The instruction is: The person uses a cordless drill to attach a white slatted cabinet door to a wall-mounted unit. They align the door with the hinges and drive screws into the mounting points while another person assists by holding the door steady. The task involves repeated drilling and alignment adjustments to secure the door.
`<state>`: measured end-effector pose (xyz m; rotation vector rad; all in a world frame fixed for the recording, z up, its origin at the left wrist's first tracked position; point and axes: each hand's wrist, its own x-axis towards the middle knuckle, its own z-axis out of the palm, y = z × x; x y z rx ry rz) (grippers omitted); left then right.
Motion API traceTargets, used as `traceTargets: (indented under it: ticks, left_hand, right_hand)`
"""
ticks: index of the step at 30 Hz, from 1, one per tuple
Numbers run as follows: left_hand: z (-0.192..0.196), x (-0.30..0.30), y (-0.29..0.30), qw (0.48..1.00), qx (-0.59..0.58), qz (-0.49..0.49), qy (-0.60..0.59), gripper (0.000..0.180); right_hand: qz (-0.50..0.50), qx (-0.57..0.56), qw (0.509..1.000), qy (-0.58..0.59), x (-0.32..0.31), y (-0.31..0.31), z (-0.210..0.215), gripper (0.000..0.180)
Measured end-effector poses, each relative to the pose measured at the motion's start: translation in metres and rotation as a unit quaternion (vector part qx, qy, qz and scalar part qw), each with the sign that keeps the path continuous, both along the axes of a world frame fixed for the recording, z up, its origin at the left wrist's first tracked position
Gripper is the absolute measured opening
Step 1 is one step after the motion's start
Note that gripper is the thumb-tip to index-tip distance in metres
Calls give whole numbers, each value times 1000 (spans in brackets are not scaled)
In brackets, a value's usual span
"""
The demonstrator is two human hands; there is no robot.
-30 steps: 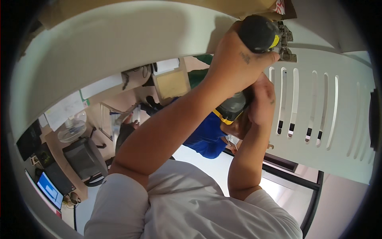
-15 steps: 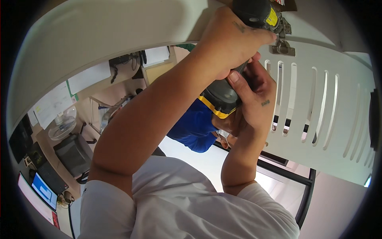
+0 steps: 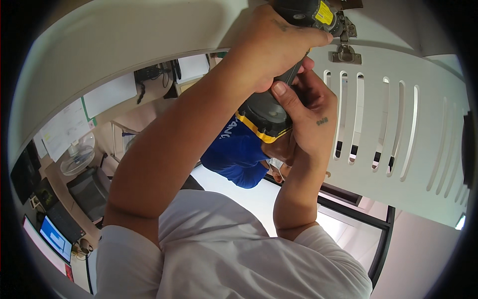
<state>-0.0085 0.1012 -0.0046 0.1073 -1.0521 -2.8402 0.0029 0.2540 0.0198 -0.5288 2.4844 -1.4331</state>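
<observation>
A black and yellow cordless drill (image 3: 265,115) is raised against a metal hinge (image 3: 345,53) on a white panel with long slots (image 3: 428,99). My left hand (image 3: 271,47) wraps over the drill's upper body near its nose. The handle, just above the battery pack, is in the grip of my right hand (image 3: 309,117). The drill's tip is hidden at the top edge of the picture, beside the hinge.
Another person in a blue shirt (image 3: 238,155) is below and behind my arms. A white curved panel (image 3: 124,55) spans the top left. Desks with a laptop (image 3: 55,238), a fan (image 3: 77,158), papers and a dark-framed glass door (image 3: 358,219) lie below.
Both hands and the drill have moved up and nearer in the view, toward the hinge. The grip of both hands on the drill is unchanged.
</observation>
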Motion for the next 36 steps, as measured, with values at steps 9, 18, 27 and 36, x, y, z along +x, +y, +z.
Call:
traceTargets:
  ticks: [9,18,27,36]
  left_hand:
    - [-2,4,-1,1000,-23,1,15,18]
    - [9,10,-6,999,-24,-8,-44,17]
    - [10,13,-7,997,-62,-16,-37,15]
    - [4,4,2,1000,15,-6,-4,14]
  right_hand:
    - [-3,-1,1000,-4,0,1,0,38]
    - [-9,-5,1000,-10,3,-3,1,38]
    - [10,5,1000,6,3,1,-2,36]
    - [6,3,1000,2,-2,5,0,41]
